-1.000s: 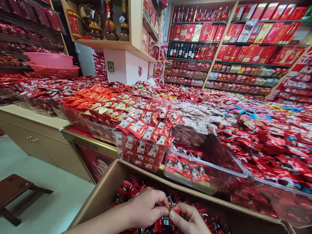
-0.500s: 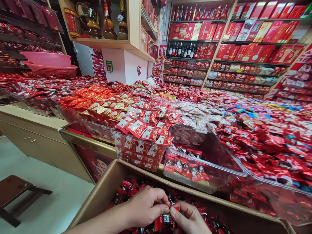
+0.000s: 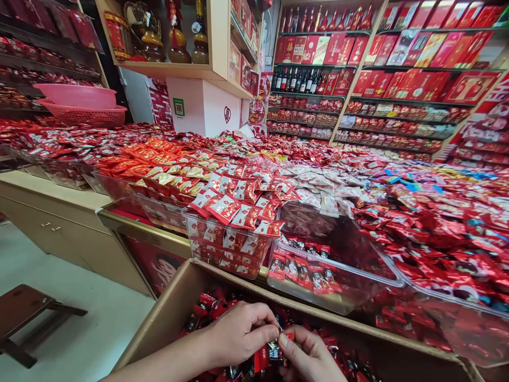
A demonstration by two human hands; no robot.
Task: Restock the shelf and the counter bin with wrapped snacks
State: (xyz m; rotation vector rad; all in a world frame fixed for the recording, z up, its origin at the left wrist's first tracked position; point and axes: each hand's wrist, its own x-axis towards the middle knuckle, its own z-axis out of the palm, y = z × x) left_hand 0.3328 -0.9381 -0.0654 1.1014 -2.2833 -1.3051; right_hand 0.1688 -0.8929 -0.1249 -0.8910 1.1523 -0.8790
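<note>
Both hands are down in a cardboard box full of red wrapped candies, right at the bottom edge of the shot. The left hand and right hand meet in the middle, fingertips pinched together on a little bunch of the red and black wrappers. So both grips are closed on candy. How many pieces each one has I can't tell, the fingers cover most of it.

Just past the box on the table there's a clear plastic bin that looks like the one being filled. It only has one tidy row of the same red-black candies along its near side. The rest of that bin looks bare, though the plastic glare makes it hard to be sure. My read is it's early going: a small part done, most of the bin left, and the box is far from used up.

For comparison, the bin to its left is heaped over the rim with red and white packets, and the whole table beyond is piled with sweets. Shelves of red gift boxes at the back, a pink basin off to the left, and a small wooden stool on the floor.
</note>
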